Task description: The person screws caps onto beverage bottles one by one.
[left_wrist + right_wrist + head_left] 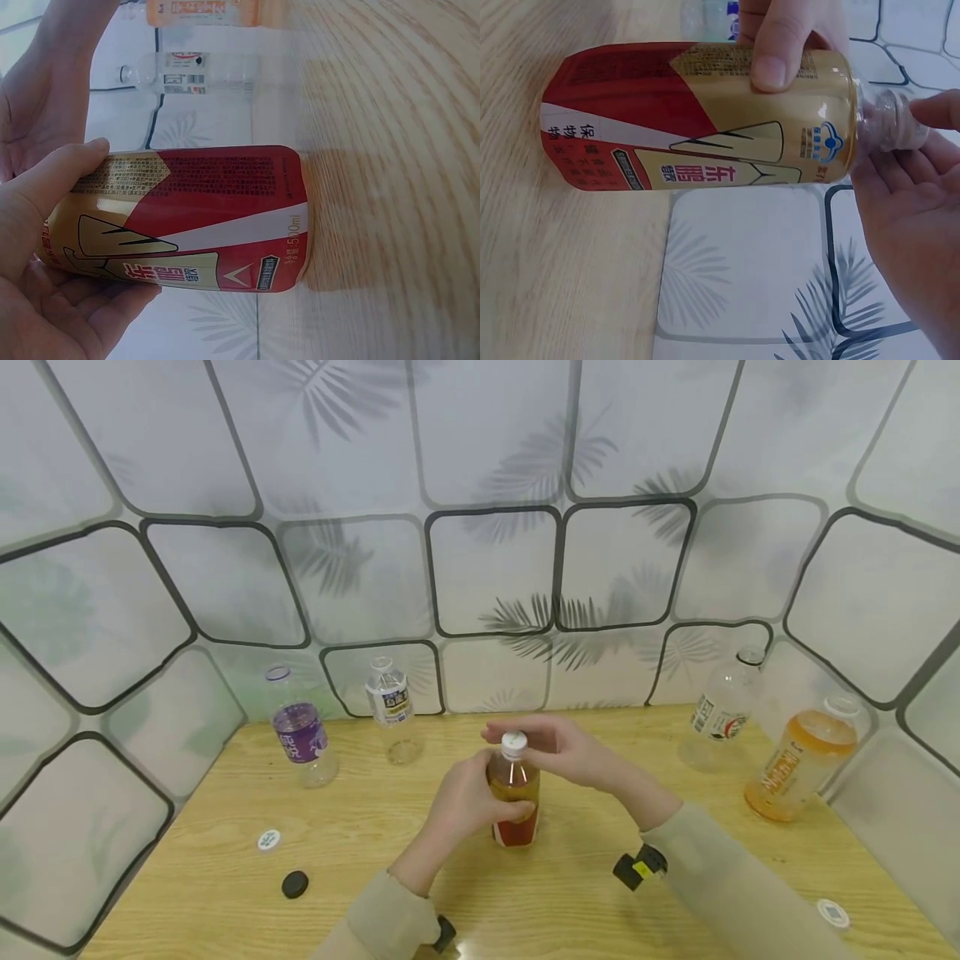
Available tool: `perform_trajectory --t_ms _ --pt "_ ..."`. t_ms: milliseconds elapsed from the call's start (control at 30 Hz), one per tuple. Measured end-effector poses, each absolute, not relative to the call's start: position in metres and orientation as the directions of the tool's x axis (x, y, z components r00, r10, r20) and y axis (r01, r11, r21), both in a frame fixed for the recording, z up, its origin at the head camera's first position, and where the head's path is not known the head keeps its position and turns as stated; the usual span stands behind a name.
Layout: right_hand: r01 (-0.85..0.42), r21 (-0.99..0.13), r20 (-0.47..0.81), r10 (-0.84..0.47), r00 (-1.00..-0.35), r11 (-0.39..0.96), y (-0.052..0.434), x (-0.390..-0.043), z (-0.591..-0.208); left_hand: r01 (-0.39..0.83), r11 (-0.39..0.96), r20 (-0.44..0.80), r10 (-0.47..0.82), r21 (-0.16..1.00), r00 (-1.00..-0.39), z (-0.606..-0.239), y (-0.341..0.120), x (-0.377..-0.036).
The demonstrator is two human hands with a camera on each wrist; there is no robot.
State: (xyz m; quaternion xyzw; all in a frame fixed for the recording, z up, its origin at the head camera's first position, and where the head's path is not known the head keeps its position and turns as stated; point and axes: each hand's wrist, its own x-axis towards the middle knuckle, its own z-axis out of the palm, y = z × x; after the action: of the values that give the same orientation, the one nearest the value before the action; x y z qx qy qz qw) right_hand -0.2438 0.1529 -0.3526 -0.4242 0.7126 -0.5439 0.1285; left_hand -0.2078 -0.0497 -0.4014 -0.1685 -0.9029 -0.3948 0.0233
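Observation:
A drink bottle (pixel 516 833) with a red and gold label stands upright on the table, its white cap (pixel 513 742) on top. My left hand (pixel 467 797) grips the bottle's upper body, thumb on the near side. At the neck, my right hand (pixel 568 753) has its thumb and fingers around the cap. In the right wrist view, that thumb (pixel 936 111) lies against the cap's edge while the fingers sit behind it, partly hidden. Printed label text (pixel 161 274) faces the left wrist camera.
Uncapped bottles stand around: a purple-labelled one (pixel 300 732) and a clear one (pixel 390 702) at left, a clear one (pixel 722 714) and an orange-labelled one (pixel 798 760) at right. Loose caps lie on the table: white (pixel 268 840), black (pixel 295 884), white (pixel 833 913). Patterned cloth walls (pixel 495 568) enclose the table.

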Motion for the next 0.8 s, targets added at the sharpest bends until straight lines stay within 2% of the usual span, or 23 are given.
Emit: perform_trajectory --t_ms 100,233,300,400,500,600,667,733,800 --pt "-0.454 -0.885 0.248 -0.727 -0.640 0.098 0.154 -0.244 -0.351 0.318 0.629 0.171 0.284 0.709 -0.943 -0.402 -0.049 -0.208" --pt "-0.445 -0.870 0.226 -0.628 -0.745 0.215 0.151 -0.241 -0.346 0.309 0.629 0.164 0.279 0.713 -0.946 -0.401 -0.049 -0.208" --pt "-0.461 -0.831 0.239 -0.548 -0.801 0.312 0.148 -0.237 -0.343 0.305 0.629 0.161 0.276 0.716 -0.948 -0.401 -0.049 -0.208" --pt "-0.504 -0.722 0.306 -0.435 -0.847 0.474 0.141 -0.231 -0.339 0.304 0.630 0.161 0.275 0.714 -0.948 -0.401 -0.049 -0.209" --pt "-0.563 -0.538 0.411 -0.387 -0.825 0.627 0.135 -0.226 -0.337 0.309 0.628 0.166 0.277 0.714 -0.946 -0.401 -0.050 -0.208" --pt "-0.604 -0.316 0.514 -0.404 -0.757 0.731 0.130 -0.224 -0.337 0.314 0.618 0.171 0.281 0.720 -0.944 -0.400 -0.050 -0.207" --pt "-0.624 -0.212 0.549 -0.437 -0.713 0.752 0.128 -0.223 -0.336 0.309 0.606 0.168 0.279 0.733 -0.945 -0.401 -0.050 -0.206" --pt "-0.661 -0.168 0.558 -0.482 -0.676 0.731 0.129 -0.224 -0.335 0.309 0.593 0.170 0.279 0.743 -0.945 -0.401 -0.050 -0.206" --pt "-0.716 -0.202 0.527 -0.541 -0.655 0.669 0.133 -0.225 -0.333 0.308 0.589 0.170 0.279 0.747 -0.945 -0.402 -0.050 -0.206"
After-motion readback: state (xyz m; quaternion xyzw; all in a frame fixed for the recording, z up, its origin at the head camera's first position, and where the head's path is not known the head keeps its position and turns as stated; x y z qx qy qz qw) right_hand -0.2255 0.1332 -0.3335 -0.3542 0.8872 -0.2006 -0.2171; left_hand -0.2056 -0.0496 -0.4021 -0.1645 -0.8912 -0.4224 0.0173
